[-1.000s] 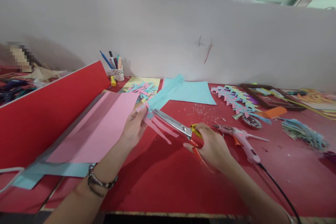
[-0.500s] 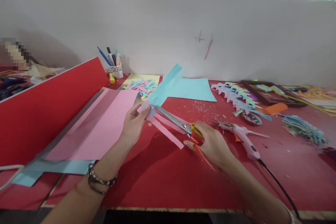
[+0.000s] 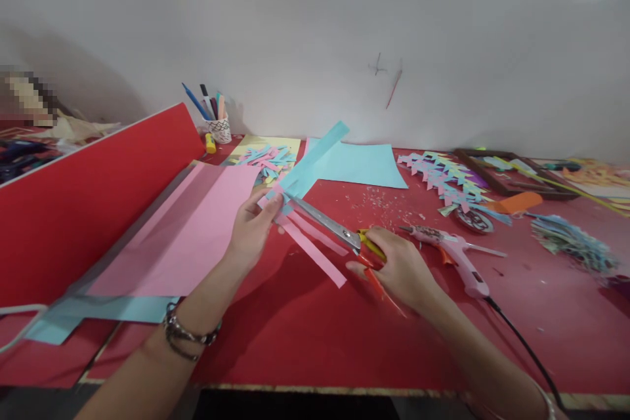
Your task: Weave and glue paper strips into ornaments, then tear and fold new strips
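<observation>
My left hand (image 3: 254, 224) pinches a bundle of crossed paper strips between thumb and fingers. From it a blue paper strip (image 3: 319, 154) points up and away, while a pink paper strip (image 3: 315, 252) and another pink one hang toward the right. My right hand (image 3: 394, 266) is closed round the yellow and orange handles of a pair of scissors (image 3: 335, 226). The blade tips lie against the strips beside my left thumb; whether they are cutting there I cannot tell. Beneath my left forearm lies a pink paper sheet (image 3: 182, 230).
A pink glue gun (image 3: 462, 259) with a black cord lies right of the scissors. Behind stand a pen cup (image 3: 220, 130), cut paper pieces (image 3: 268, 161) and a blue sheet (image 3: 367, 164). A folded paper garland (image 3: 438, 177) lies back right; a red board (image 3: 123, 190) leans at left.
The blue strip has swung slightly right and looks narrower. The pink strip's lower end has dropped a little. The scissors and both hands stay nearly in place.
</observation>
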A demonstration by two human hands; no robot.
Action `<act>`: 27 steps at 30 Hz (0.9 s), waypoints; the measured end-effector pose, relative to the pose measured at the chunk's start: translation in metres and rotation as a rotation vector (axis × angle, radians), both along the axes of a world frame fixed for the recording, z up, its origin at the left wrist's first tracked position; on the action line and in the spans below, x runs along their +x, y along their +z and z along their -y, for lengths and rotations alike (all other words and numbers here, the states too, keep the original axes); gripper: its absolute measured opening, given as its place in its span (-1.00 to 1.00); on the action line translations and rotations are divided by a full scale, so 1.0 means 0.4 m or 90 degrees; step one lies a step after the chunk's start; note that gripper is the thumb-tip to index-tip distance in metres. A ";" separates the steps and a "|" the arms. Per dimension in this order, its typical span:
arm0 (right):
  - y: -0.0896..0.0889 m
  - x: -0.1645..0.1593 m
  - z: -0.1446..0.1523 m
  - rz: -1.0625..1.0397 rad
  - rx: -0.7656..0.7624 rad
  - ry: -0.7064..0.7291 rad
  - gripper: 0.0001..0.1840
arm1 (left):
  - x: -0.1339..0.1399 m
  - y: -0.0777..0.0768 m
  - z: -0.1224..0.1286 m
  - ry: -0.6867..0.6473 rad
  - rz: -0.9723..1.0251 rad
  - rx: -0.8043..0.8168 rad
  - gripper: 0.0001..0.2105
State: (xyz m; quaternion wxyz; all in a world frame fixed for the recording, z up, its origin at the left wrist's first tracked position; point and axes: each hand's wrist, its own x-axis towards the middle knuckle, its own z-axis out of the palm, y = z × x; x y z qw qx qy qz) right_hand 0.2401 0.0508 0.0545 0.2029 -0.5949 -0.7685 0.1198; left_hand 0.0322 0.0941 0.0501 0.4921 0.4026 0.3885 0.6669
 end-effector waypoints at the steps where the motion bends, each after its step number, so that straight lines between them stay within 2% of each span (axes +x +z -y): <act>1: 0.000 0.001 0.000 -0.004 -0.004 0.003 -0.57 | 0.000 -0.002 -0.001 -0.002 0.005 -0.002 -0.81; 10: -0.003 0.004 -0.003 -0.018 -0.037 0.031 -0.56 | 0.000 -0.018 -0.006 -0.027 0.031 0.000 -0.83; 27: -0.002 0.008 -0.008 -0.023 -0.029 0.038 -0.52 | 0.001 -0.003 -0.006 -0.020 0.015 -0.047 -0.74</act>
